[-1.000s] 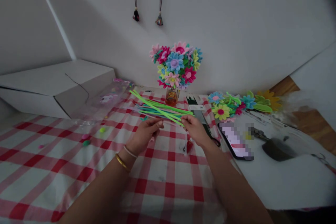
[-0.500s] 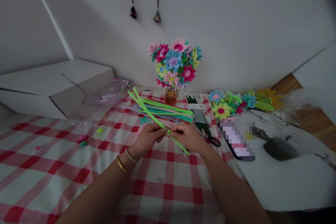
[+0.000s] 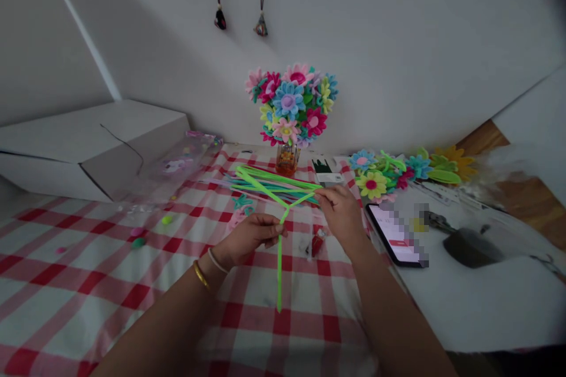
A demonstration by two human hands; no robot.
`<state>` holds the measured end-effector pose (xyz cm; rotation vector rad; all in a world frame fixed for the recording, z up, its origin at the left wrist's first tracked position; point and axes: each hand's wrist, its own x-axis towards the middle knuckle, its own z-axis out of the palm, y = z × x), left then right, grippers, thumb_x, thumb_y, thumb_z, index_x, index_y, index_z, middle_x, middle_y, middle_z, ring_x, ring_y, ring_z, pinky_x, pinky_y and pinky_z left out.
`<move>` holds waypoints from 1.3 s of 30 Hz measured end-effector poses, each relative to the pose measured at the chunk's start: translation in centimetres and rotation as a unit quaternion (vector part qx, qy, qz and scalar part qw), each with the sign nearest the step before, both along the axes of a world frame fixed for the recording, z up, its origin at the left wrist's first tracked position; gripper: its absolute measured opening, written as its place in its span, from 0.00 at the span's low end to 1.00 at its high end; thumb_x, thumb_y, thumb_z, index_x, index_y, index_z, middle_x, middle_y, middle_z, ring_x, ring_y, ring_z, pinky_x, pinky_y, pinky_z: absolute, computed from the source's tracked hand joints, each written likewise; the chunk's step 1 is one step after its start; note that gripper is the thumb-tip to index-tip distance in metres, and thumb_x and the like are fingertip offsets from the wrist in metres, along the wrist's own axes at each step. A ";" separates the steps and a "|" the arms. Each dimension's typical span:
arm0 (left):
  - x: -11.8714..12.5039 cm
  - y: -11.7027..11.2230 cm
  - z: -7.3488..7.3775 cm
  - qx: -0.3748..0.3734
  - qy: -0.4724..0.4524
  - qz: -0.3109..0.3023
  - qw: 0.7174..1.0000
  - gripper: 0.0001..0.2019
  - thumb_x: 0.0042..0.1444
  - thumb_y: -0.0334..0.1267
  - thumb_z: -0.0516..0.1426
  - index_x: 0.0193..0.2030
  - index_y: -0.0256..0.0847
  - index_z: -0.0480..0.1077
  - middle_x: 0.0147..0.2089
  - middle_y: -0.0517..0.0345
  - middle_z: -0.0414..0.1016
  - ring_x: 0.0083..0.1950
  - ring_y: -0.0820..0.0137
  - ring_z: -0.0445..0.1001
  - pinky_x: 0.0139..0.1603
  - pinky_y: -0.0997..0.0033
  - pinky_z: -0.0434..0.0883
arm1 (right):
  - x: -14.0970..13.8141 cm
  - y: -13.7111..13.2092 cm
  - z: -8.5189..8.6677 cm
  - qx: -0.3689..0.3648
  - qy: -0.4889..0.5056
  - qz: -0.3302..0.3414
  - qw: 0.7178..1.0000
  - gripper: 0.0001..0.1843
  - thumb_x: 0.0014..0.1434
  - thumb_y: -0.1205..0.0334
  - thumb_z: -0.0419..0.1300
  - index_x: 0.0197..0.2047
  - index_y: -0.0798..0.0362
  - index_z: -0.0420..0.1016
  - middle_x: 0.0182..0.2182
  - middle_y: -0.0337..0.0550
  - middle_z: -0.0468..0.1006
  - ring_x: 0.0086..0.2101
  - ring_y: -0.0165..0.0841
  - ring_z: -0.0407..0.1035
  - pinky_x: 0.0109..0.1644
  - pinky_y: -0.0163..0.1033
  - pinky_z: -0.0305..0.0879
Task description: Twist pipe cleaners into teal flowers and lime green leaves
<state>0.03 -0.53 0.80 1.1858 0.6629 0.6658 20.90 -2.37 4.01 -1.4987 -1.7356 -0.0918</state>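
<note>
"Item?"

"Lime-green pipe cleaner (image 3: 279, 271): light, bendy, best gripped near its bend, held above the red-checked tablecloth (image 3: 66, 283)."

"Hands?"

"Apart. Left hand (image 3: 250, 240) pinches below the bend; right hand (image 3: 340, 212) pinches the upper end."

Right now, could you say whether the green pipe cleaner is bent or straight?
Bent: the pipe cleaner forms a Y by the left hand, one leg hanging, one reaching the right hand.

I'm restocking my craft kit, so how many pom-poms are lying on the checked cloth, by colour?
Pink pom-poms: 2
Lime pom-pom: 1
Green pom-pom: 1
Total: 4
</note>
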 end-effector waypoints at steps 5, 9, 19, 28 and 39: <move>-0.4 -0.4 0.4 0.051 -0.010 -0.056 0.997 0.10 0.48 0.41 0.57 0.26 0.35 0.70 0.19 0.62 0.61 0.21 0.79 0.57 0.23 0.76 0.53 | -1.3 -1.2 0.6 -0.151 0.096 0.166 0.970 0.11 0.54 0.60 0.55 0.38 0.51 0.74 0.33 0.40 0.74 0.33 0.31 0.67 0.35 0.34 0.62; -0.5 -0.5 0.5 0.081 0.009 -0.087 0.993 0.10 0.48 0.41 0.57 0.27 0.35 0.72 0.22 0.60 0.63 0.24 0.77 0.58 0.26 0.75 0.56 | -2.8 -2.0 0.9 -0.248 0.169 0.286 0.910 0.12 0.54 0.56 0.54 0.36 0.53 0.74 0.28 0.38 0.74 0.30 0.29 0.67 0.33 0.33 0.62; 0.3 -0.6 0.5 0.108 -0.030 0.039 0.993 0.08 0.47 0.40 0.58 0.30 0.36 0.69 0.24 0.62 0.63 0.23 0.79 0.57 0.24 0.77 0.55 | -4.1 -2.3 0.5 -0.094 0.079 0.198 0.972 0.10 0.53 0.67 0.53 0.28 0.51 0.75 0.25 0.37 0.73 0.29 0.28 0.65 0.35 0.34 0.60; 0.1 -0.8 0.6 0.072 -0.062 0.044 0.994 0.05 0.45 0.37 0.59 0.26 0.37 0.69 0.21 0.63 0.61 0.23 0.79 0.57 0.24 0.77 0.57 | -4.0 -2.8 0.7 -0.119 0.141 0.192 0.964 0.09 0.54 0.62 0.54 0.34 0.49 0.76 0.27 0.38 0.75 0.30 0.30 0.68 0.35 0.35 0.63; 0.2 -0.8 0.5 0.041 -0.087 0.062 0.993 0.06 0.43 0.36 0.61 0.28 0.37 0.70 0.22 0.63 0.64 0.23 0.79 0.59 0.24 0.78 0.58 | -3.9 -2.5 0.6 -0.083 0.079 0.166 0.979 0.08 0.55 0.64 0.52 0.34 0.50 0.73 0.30 0.40 0.74 0.33 0.30 0.66 0.38 0.35 0.61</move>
